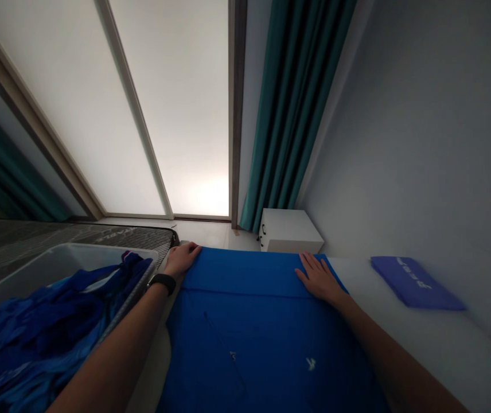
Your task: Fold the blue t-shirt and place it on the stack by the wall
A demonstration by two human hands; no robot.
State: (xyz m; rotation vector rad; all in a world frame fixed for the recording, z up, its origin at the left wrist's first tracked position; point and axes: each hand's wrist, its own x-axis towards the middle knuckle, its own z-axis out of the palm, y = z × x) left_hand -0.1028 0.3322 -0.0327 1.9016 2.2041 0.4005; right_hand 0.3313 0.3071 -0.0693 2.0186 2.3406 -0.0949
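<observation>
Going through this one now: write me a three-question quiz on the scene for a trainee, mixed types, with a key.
1. Fill in: the black band is on the person's ___ wrist.
2. True or false: the plastic bin holds one neatly folded item.
3. The right hand lies on: A) the white cabinet, B) the blue garment, C) the purple folded item.

Key:
1. Left.
2. False; it holds a loose heap of blue clothing.
3. B.
</observation>
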